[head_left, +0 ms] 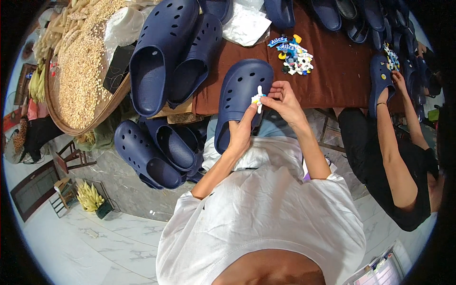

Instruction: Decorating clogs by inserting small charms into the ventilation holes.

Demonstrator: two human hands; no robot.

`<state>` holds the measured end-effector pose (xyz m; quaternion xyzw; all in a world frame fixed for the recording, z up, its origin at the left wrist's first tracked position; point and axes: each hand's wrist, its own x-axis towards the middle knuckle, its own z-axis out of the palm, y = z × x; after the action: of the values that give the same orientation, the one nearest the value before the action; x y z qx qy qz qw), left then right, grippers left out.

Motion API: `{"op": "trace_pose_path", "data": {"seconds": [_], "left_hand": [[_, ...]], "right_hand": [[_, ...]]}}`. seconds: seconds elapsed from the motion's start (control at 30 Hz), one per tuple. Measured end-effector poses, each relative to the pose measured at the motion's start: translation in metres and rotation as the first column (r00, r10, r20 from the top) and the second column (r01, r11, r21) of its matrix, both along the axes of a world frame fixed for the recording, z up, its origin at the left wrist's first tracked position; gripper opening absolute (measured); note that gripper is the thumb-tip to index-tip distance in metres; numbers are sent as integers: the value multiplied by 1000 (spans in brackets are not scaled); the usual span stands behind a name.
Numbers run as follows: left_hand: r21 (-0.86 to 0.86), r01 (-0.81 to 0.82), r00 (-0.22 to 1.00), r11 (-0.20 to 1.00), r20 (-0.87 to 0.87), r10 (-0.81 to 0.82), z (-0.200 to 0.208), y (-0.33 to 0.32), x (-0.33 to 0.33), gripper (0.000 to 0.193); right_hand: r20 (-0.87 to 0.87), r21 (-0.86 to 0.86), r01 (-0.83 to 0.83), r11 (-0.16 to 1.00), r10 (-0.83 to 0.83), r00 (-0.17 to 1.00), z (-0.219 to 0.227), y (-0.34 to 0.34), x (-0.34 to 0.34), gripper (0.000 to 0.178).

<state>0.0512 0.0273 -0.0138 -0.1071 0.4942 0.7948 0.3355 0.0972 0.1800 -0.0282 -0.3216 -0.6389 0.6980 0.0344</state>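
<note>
A navy blue foam clog [247, 78] with round vent holes is in front of me, toe pointing away. My left hand [242, 129] grips it, fingers hidden in the foot opening and thumb on top beside a white shoe charm [259, 99]. That small charm has yellow and blue spots and lies against the clog's upper. My right hand [286, 103] is closed on the charm's right side, thumb against it and the other fingers curled by the clog's edge. Whether the charm's peg sits in a hole cannot be seen.
A pile of colourful charms [297, 59] lies on the brown cloth [332, 71]. More navy clogs [161, 57] stand at left, with others [147, 154] below them. A round basket [71, 128] of grains is far left. At right, a co-worker's hand [400, 83] is at another clog [378, 88].
</note>
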Motion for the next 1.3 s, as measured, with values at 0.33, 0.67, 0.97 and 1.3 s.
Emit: {"op": "trace_pose_path", "data": {"seconds": [0.33,0.67,0.97,1.3], "left_hand": [[79,117,991,990,49,-121,-8,-2,-14,32],[273,-192,929,943,360,85,-3,-5,-20,44],[161,-161,924,974,373,91,7,-6,-18,43],[113,-120,924,986,376,70,18,-15,-18,39]], "right_hand": [[-131,40,29,999,-24,991,-16,-2,-6,76],[-148,683,58,728,60,987,3,45,-33,17],[13,992,-21,126,71,997,-36,107,-95,24],[-229,923,148,355,198,953,7,72,-72,13]]}}
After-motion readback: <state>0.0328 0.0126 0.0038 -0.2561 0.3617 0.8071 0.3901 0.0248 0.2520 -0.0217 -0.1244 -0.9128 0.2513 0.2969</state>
